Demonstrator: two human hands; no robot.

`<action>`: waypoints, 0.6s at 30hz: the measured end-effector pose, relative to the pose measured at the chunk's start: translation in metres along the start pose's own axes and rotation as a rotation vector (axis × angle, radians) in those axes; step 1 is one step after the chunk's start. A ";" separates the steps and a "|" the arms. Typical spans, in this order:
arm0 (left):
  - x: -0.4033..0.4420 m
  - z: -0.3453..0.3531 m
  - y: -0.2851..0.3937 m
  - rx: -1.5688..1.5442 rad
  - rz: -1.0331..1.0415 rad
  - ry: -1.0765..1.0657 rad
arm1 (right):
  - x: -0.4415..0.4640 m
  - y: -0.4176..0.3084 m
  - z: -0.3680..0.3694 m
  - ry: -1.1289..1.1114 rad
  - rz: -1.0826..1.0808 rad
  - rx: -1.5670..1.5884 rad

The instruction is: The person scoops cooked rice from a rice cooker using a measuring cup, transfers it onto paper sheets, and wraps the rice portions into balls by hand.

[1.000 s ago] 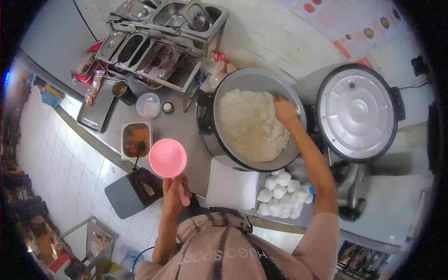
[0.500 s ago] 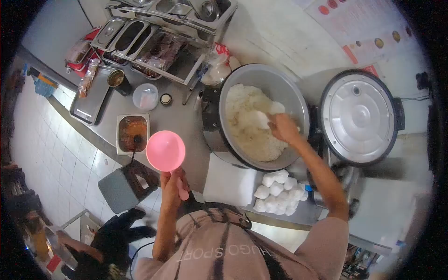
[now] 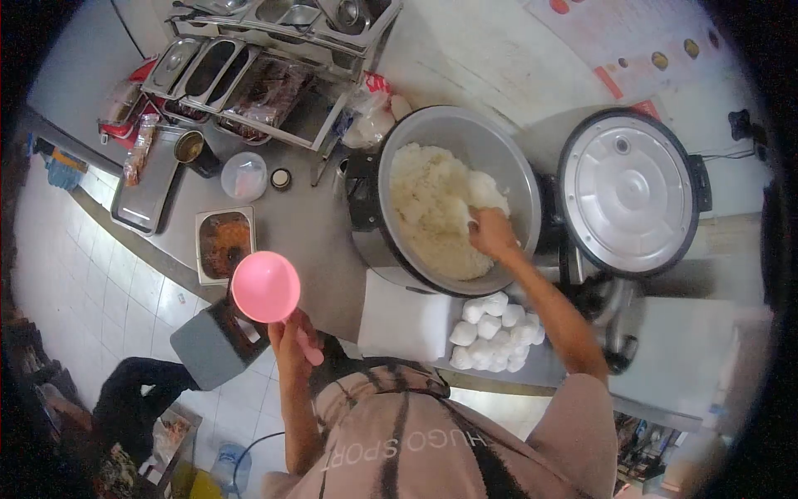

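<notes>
My left hand (image 3: 291,337) is closed round the handle of a pink scoop (image 3: 266,287), whose bowl faces up near the counter's front edge. My right hand (image 3: 494,232) is inside a large round cooker (image 3: 519,179), closed on a white scoop (image 3: 457,212) that lies against the rice (image 3: 424,187). Much of the white scoop is hidden by rice and fingers. Below the cooker, wrapped white balls (image 3: 492,337) are heaped beside a stack of white sheets (image 3: 403,316).
The cooker's open lid (image 3: 629,193) stands at the right. A metal pan of orange food (image 3: 226,241), a clear tub (image 3: 243,176) and a dark cup (image 3: 195,151) are left of the cooker. Behind them is a metal rack (image 3: 287,133). Another person's dark-clothed leg (image 3: 141,399) shows at lower left.
My right hand has moved from the cooker's far right side toward the middle of the rice, and the white scoop has come into view. The other person has appeared at lower left.
</notes>
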State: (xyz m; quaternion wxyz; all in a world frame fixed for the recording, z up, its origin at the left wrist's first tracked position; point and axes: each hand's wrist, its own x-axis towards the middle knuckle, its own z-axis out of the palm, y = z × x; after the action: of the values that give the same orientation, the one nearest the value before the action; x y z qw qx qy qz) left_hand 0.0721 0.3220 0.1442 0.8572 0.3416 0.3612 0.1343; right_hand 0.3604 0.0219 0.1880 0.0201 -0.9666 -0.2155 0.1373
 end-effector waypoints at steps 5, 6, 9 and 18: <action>0.008 0.031 0.000 0.060 -0.052 -0.060 | -0.014 -0.031 0.012 0.011 -0.227 0.045; 0.005 0.035 0.004 0.068 -0.033 -0.129 | 0.003 -0.017 0.002 0.016 -0.224 0.052; -0.001 0.039 0.011 0.075 -0.034 -0.190 | 0.043 0.013 0.000 -0.024 -0.044 0.061; -0.009 0.043 0.003 0.106 -0.104 -0.208 | 0.000 -0.025 0.017 0.010 -0.595 0.157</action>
State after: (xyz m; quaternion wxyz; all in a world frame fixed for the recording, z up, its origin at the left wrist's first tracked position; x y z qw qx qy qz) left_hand 0.0968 0.2987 0.1728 0.8765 0.3793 0.2943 0.0343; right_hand 0.3454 0.0438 0.1741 0.1351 -0.8572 -0.4777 0.1370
